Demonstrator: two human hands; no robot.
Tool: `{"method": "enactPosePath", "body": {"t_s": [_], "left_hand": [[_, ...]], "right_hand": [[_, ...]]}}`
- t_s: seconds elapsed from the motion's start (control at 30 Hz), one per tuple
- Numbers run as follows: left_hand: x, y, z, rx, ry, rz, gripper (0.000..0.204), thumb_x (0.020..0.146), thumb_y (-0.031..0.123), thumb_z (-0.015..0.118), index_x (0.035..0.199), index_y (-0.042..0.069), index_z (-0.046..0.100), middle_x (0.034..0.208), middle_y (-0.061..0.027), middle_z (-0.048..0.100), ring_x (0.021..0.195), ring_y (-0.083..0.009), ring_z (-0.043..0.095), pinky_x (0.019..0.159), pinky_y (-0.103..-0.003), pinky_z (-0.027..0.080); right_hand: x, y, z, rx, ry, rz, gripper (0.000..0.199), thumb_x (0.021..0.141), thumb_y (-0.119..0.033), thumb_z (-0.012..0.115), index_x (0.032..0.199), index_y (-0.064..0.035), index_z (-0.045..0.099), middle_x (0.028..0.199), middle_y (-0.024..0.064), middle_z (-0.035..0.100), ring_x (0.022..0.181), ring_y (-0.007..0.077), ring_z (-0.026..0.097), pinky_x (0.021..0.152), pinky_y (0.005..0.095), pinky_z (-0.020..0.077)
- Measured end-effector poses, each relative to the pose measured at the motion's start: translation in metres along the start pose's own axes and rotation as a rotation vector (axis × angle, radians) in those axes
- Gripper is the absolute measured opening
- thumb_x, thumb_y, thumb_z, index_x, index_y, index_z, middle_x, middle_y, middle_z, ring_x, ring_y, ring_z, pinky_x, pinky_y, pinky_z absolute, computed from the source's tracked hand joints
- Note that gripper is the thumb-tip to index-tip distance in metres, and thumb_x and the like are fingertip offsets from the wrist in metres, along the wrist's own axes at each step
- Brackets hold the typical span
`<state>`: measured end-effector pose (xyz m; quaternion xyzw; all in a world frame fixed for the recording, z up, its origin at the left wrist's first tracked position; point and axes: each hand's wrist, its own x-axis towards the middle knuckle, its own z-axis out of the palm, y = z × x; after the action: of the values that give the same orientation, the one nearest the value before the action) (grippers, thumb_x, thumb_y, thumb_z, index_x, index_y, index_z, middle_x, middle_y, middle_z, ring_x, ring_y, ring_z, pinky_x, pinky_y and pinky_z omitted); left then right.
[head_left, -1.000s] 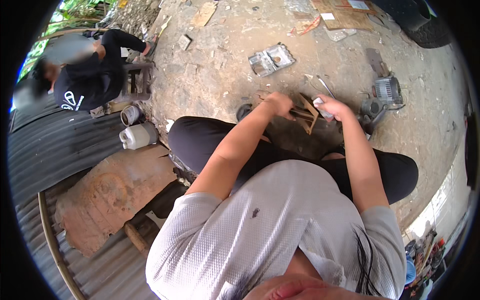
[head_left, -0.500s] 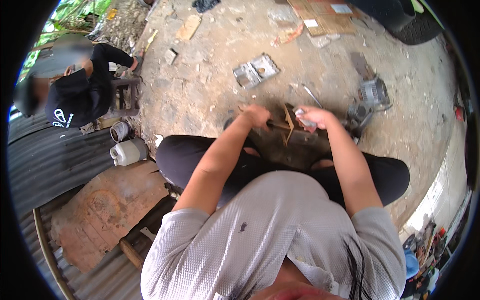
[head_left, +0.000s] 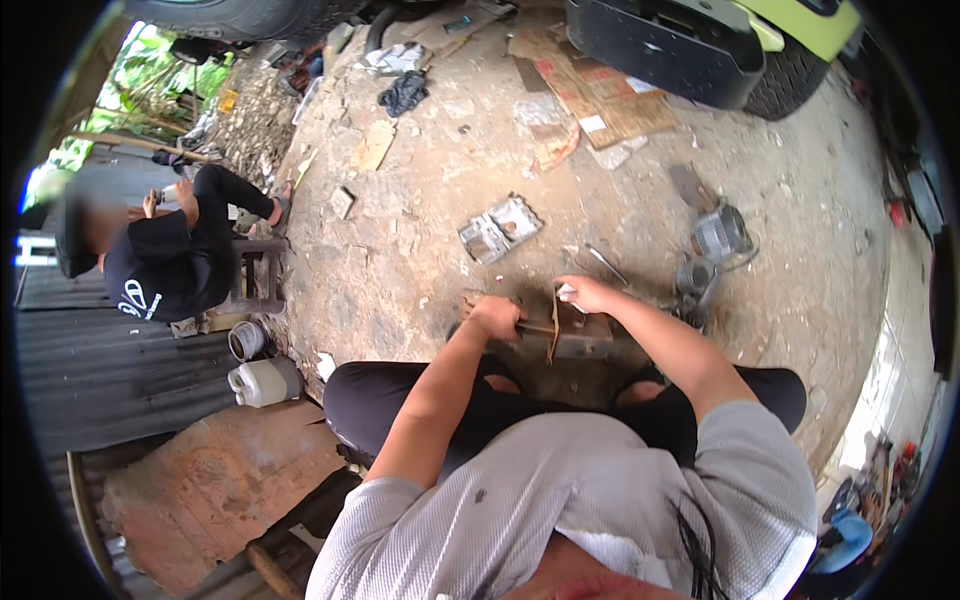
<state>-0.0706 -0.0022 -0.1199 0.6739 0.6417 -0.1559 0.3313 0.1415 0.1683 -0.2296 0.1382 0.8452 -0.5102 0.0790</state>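
My left hand (head_left: 495,318) is closed around one end of a dark bar-like handle. From that handle a thin brown plate (head_left: 555,335) stands up, seen nearly edge-on. My right hand (head_left: 585,293) pinches a small white wad (head_left: 568,292), maybe cloth or paper, against or close to the plate's top edge; which of the two I cannot tell. Under and beside the plate lies a dark brown block (head_left: 590,345) between my feet. Just beyond my hands a slim metal tool (head_left: 606,264) rests on the floor.
A silvery metal casting (head_left: 500,228) lies ahead, and a motor-like part (head_left: 720,232) on the right. Flattened cardboard (head_left: 600,100) lies near a vehicle's black bumper (head_left: 665,50). At left, a person in black (head_left: 165,250) sits on a stool by a white jug (head_left: 265,382).
The view has tilted up, so more of the vehicle shows and everything sits lower. My right hand has moved closer to the plate with the white wad. My left hand keeps its hold.
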Motion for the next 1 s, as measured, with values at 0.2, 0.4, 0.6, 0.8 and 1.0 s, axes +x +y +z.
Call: {"method": "enactPosePath", "body": {"t_s": [0.2,0.4,0.6,0.8,1.0], "left_hand": [[-0.012,0.005,0.042,-0.108,-0.042,-0.05,0.042,0.068,0.051,0.082,0.099,0.023,0.075,0.093,-0.0098,0.076,0.091,-0.0325,0.072,0.078,-0.046,0.058],[-0.008,0.002,0.039,-0.168,-0.008,0.009,0.04,0.065,0.043,0.081,0.098,0.022,0.074,0.093,-0.0119,0.075,0.092,-0.0341,0.072,0.082,-0.047,0.057],[-0.006,0.003,0.033,-0.148,0.021,0.035,0.046,0.063,0.04,0.083,0.104,0.019,0.075,0.093,-0.0119,0.076,0.091,-0.0334,0.073,0.084,-0.047,0.058],[-0.003,0.011,0.031,-0.176,0.105,0.001,0.041,0.062,0.036,0.082,0.099,0.02,0.077,0.089,-0.0128,0.075,0.086,-0.0337,0.072,0.08,-0.046,0.058],[-0.006,0.007,0.046,-0.229,0.244,-0.035,0.033,0.063,0.032,0.08,0.094,0.02,0.077,0.083,-0.0111,0.074,0.081,-0.0332,0.072,0.077,-0.045,0.059]], "right_hand": [[0.044,-0.226,-0.15,0.209,0.344,-0.597,0.053,0.102,-0.01,0.054,0.152,-0.0104,0.035,0.107,0.0128,0.067,0.096,0.0219,0.064,0.091,0.0399,0.0526],[0.011,-0.24,-0.146,0.247,0.255,-0.403,0.053,0.103,-0.016,0.052,0.152,-0.0113,0.033,0.118,0.0159,0.066,0.099,0.0234,0.065,0.09,0.0377,0.0529],[-0.012,-0.056,-0.023,0.23,0.006,-0.115,0.045,0.093,-0.01,0.069,0.136,-0.0128,0.058,0.115,0.0123,0.066,0.104,0.0241,0.065,0.095,0.038,0.0502],[-0.035,0.03,0.028,0.141,0.168,0.169,0.045,0.088,-0.01,0.074,0.133,-0.0173,0.068,0.115,0.0155,0.069,0.105,0.0332,0.068,0.094,0.0399,0.0519],[-0.041,0.03,0.016,0.059,0.212,0.063,0.044,0.087,-0.014,0.075,0.131,-0.0148,0.069,0.109,0.0143,0.067,0.105,0.0334,0.066,0.092,0.0418,0.0512]]}}
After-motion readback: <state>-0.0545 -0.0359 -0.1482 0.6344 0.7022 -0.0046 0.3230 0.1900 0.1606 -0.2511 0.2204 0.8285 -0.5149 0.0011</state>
